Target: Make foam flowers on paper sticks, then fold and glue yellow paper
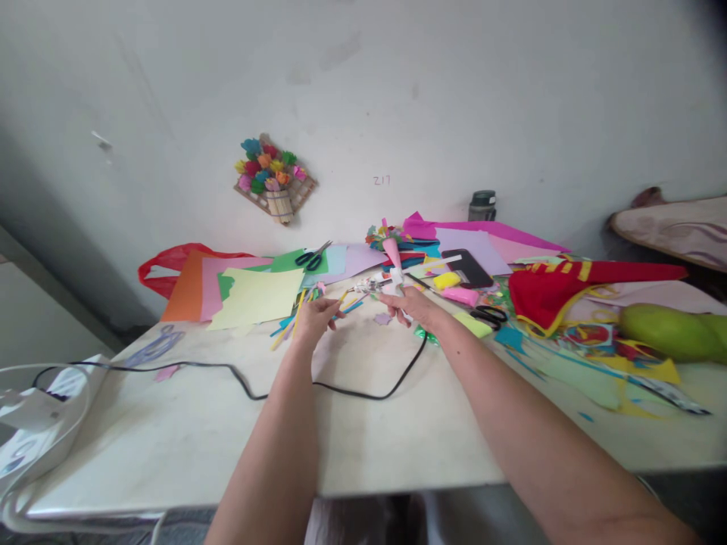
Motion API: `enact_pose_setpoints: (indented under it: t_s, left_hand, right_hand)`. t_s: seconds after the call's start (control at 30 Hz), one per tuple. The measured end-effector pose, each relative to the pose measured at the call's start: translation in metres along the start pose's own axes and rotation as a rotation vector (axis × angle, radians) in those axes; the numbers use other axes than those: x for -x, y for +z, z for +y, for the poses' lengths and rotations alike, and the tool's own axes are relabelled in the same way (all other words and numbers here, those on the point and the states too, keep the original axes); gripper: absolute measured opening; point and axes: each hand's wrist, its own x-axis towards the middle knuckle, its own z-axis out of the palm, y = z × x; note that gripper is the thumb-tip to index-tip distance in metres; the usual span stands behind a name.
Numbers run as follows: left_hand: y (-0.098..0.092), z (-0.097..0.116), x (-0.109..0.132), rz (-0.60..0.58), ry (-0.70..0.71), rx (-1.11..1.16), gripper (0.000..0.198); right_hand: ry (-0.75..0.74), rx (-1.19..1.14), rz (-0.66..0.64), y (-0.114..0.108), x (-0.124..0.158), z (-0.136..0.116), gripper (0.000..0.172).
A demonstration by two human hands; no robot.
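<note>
My right hand (410,303) is closed round a white glue gun (397,280), its front end pointing left; a black cord (363,395) runs up to this hand. Facing it, my left hand (321,314) pinches a thin yellow strip (344,296) at the fingertips, close to the gun's front end. Rolled coloured paper strips (287,325) lie beside and beneath the left hand. A small lilac paper flower (382,319) rests on the table between the hands. Behind the glue gun stands a pink paper cone (391,251) topped with small colourful paper pieces.
Coloured paper sheets (258,295) and black-handled scissors (311,259) lie at the back left. To the right are a black phone (466,269), a second pair of scissors (489,316), red cloth (545,295) and paper scraps. A power strip (68,386) sits at the left edge.
</note>
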Motion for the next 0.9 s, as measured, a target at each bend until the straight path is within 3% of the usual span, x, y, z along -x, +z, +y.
enact_pose_setpoints:
  t_s: [0.9]
  left_hand:
    - [-0.0004,0.0034,0.003,-0.01,0.004,0.036,0.038]
  right_hand:
    - [0.015,-0.02,-0.028,-0.0002,0.002,-0.0027,0.039]
